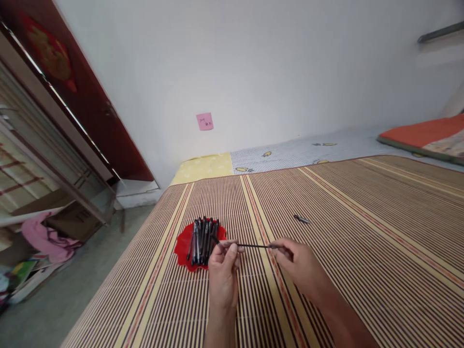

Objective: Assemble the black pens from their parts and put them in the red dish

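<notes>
My left hand (225, 263) is closed round a pen, whose black end (216, 239) sticks out past the fingers on the left. A thin black pen refill (255, 246) stretches level from that hand to my right hand (295, 258), which pinches its far end. The fingers hide where refill and pen barrel meet. Just behind the left hand, a bundle of black pens (200, 240) lies on a red dish with a wavy rim (181, 244). A small black and silver pen part (301, 219) rests on the striped mat beyond my right hand.
The striped bamboo mat (174, 309) covers the bed. Patterned cloth (282, 154) runs along the wall, with folded orange bedding (420, 133) at the far right. A pink note (205, 122) is on the wall. Left of the bed, a pink cloth (45, 239) hangs near a cardboard box (78, 220).
</notes>
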Tool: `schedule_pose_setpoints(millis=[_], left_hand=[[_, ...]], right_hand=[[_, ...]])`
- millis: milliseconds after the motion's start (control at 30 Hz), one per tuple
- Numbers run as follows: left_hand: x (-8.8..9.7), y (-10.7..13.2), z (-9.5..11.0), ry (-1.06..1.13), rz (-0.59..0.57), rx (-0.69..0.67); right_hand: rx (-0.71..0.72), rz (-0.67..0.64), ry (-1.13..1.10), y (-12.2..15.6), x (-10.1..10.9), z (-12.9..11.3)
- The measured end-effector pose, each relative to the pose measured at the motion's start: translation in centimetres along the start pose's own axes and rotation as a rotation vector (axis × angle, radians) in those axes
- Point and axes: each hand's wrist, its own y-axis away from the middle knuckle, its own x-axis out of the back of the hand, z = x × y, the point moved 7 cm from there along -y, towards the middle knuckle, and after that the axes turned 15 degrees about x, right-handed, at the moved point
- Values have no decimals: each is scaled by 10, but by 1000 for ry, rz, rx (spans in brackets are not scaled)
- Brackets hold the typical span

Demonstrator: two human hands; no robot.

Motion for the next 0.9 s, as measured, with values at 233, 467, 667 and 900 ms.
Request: schedule_pose_setpoints(millis=[233, 467, 667, 900], left_hand=[[-9, 0, -11, 148, -56, 91], [-21, 6, -19, 55, -86, 107], [-24, 7, -19, -14, -71, 95], [-20, 7, -12, 29, -47, 80]], right_hand=[[-160, 141, -529, -1, -8, 1], [-186, 357, -649, 1, -3, 5], [-144, 383, -676, 0, 4, 4], [-177, 576, -811, 3, 24, 13]])
